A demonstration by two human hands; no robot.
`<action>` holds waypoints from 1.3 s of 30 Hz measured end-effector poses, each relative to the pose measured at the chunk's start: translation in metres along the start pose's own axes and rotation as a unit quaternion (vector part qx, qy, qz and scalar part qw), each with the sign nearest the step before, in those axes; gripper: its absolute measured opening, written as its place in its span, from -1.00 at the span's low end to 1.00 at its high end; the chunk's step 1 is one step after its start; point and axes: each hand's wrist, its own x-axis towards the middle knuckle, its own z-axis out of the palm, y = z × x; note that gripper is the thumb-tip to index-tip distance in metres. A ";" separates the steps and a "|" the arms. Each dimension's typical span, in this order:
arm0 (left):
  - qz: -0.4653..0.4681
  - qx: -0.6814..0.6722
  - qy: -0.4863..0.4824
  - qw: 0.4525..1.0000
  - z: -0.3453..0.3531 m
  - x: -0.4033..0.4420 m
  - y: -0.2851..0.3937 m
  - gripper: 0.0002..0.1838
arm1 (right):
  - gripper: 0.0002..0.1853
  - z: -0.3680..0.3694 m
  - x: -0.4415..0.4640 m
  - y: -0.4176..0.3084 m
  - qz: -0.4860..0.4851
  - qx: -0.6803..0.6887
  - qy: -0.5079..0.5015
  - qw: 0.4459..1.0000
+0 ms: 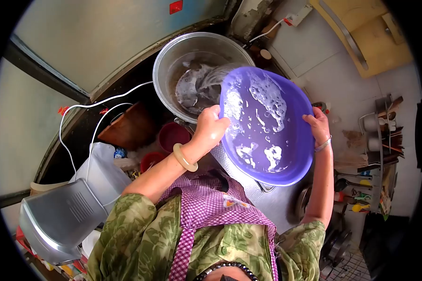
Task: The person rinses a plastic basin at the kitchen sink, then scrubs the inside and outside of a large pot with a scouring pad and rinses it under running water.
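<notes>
A purple plastic basin with soapy water in it is tilted over a large metal pot. Water streams from the basin's far left edge into the pot, where foamy water swirls. My left hand, below a pale bangle, grips the basin's left rim. On the opposite rim is my right hand, closed round the edge, with a thin bracelet at the wrist. The basin's upper left edge overlaps the pot's right side.
A grey appliance with white cables stands at the lower left. Dark red bowls lie below the pot, beside a brown wooden board. Utensils hang on a rack at the right, under a yellow cabinet.
</notes>
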 end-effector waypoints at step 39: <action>0.022 0.200 -0.021 0.979 -0.011 0.067 -0.046 -0.62 | -0.80 -0.002 0.133 -0.103 -0.031 -0.306 -0.088 0.947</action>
